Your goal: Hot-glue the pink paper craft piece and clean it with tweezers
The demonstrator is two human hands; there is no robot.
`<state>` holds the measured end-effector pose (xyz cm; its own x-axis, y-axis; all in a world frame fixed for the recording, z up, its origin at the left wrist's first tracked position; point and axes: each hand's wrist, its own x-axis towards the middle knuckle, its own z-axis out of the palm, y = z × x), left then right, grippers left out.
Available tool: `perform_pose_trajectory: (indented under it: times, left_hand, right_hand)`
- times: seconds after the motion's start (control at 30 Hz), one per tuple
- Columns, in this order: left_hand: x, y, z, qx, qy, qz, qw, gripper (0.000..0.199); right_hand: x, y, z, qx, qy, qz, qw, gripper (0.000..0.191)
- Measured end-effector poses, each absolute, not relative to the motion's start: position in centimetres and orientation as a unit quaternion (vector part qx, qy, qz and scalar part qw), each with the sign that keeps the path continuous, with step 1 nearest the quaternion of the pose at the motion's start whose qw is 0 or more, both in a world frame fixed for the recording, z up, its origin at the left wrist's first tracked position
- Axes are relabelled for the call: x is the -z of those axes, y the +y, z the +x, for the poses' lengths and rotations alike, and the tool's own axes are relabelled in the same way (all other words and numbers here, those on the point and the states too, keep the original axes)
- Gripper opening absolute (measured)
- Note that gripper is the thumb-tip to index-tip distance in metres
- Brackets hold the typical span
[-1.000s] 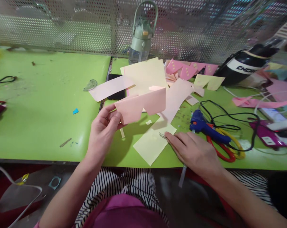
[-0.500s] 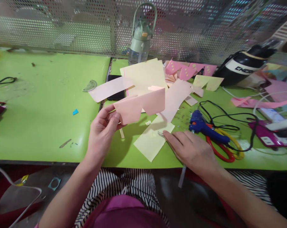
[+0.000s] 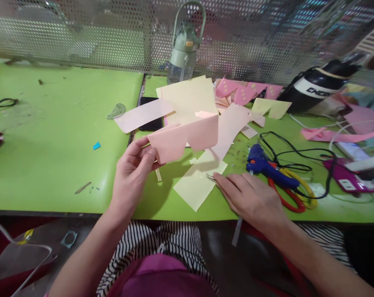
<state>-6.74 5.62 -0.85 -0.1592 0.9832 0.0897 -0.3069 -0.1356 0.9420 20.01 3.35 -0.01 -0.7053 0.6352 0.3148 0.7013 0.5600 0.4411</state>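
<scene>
The two hands work apart from each other over the green desk [image 3: 50, 165]. The left hand [image 3: 131, 169] pinches one end of a pink paper piece [image 3: 171, 146] between thumb and fingers, holding it up off the desk; a notch is cut into its lower edge. The right hand [image 3: 251, 196] closes around metal tweezers [image 3: 210, 177], whose bent tips point at a pale yellow strip [image 3: 191, 189] lying flat; whether the tips touch the strip is hard to tell from this angle. A long pale pink strip [image 3: 231, 126] lies beyond, and a blue glue gun [image 3: 271, 170] rests just beside the right hand. Farther back, a green-lidded bottle [image 3: 184, 49] stands behind a cream sheet [image 3: 193, 93].
</scene>
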Motion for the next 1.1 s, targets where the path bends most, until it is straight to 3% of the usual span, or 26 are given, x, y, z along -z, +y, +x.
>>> perform_pose_trajectory:
  times: [0.83, 1.1]
  left_hand:
    - [0.9, 5.7, -6.7, -0.637, 0.413, 0.398, 0.515, 0.024]
    - [0.9, 5.8, -6.6, -0.634, 0.410, 0.393, 0.525, 0.024]
  right_hand:
    - [0.2, 5.7, 18.8, 0.310, -0.877, -0.364, 0.043, 0.022]
    - [0.9, 6.5, 19.3, 0.227, -0.872, -0.415, 0.123, 0.017]
